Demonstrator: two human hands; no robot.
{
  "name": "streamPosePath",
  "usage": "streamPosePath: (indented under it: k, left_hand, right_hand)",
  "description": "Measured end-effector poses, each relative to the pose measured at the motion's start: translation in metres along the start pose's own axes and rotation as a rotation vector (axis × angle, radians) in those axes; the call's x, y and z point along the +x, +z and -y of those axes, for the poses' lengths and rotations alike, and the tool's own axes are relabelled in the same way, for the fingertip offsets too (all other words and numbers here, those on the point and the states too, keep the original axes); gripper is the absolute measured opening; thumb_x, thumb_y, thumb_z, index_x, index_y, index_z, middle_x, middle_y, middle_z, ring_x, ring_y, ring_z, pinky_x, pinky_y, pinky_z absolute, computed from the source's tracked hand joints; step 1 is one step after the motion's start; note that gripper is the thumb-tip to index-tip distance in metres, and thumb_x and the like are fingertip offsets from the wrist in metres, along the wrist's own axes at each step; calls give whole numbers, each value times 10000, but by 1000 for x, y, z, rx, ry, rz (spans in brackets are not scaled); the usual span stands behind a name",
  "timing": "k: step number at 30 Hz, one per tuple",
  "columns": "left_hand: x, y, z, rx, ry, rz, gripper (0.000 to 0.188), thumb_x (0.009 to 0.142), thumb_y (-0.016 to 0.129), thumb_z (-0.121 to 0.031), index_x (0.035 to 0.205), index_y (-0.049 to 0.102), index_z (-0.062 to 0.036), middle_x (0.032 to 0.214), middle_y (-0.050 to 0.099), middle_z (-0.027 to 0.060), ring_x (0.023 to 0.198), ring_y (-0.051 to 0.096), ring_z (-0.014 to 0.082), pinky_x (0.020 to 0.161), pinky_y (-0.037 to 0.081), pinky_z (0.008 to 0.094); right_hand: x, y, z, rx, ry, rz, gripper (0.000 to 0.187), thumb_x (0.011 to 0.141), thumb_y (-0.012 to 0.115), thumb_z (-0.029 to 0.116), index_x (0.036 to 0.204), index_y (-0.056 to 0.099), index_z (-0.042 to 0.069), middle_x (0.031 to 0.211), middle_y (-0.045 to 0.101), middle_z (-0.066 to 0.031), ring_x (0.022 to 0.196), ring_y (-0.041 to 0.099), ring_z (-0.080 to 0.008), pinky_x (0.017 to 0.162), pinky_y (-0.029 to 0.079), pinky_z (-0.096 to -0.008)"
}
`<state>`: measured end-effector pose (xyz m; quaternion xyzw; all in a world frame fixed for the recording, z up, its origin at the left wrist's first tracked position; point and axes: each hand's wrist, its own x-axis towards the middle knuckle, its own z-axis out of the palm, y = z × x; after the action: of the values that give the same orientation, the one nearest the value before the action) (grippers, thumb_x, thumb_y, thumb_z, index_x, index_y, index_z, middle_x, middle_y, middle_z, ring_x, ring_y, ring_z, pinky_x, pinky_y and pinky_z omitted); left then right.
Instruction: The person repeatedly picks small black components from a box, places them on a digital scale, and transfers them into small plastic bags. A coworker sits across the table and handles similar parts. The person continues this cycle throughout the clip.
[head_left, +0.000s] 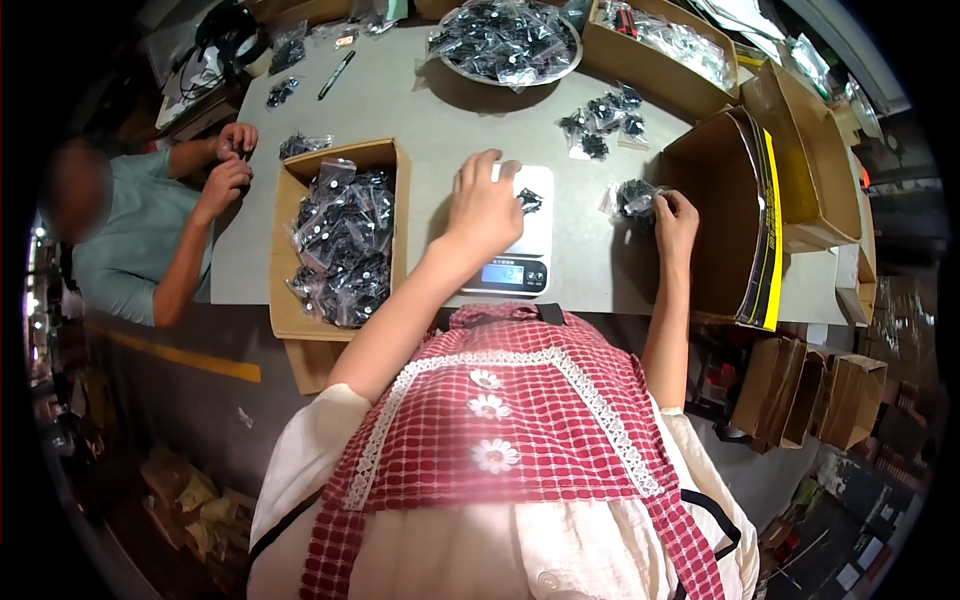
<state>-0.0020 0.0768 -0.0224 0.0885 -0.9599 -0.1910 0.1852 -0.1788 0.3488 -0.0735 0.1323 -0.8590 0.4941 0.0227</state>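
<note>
A white digital scale [538,240] with a lit display lies in front of me. My left hand [485,208] reaches over its left side, fingers apart, beside a few small black parts [530,201] on the weighing plate. To the right, my right hand [677,222] pinches the edge of a small clear plastic bag [636,198] of black parts, just above the table. Left of the scale, an open cardboard box [400,200] holds many similar filled bags.
A round metal bowl [572,72] heaped with bagged parts stands at the back. Loose bags [605,118] lie at the back right, near open cardboard boxes [705,185]. A marker pen [336,76] lies at the back left. Another person [150,215] works at the left edge.
</note>
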Motion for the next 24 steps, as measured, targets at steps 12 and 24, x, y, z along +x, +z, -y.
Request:
streamPosePath:
  k: [12,24]
  left_hand:
    - [2,-3,17,39,-125,222,388,816,674,-166,1156,666,20,1098,659,234,1042,634,389,922,518,467]
    - [-84,-120,96,318,-324,-317,387,783,658,-102,1162,737,-117,1282,606,155,1266,484,385,1097,379,502]
  right_hand:
    - [-27,23,101,689,204,477,240,948,580,52,1129,693,-57,1045,733,-103,878,707,-172,831,540,-280]
    - [-22,19,34,-584,-8,345,559,787,689,118,1308,548,-27,1341,505,-413,1123,590,-541,967,523,-502]
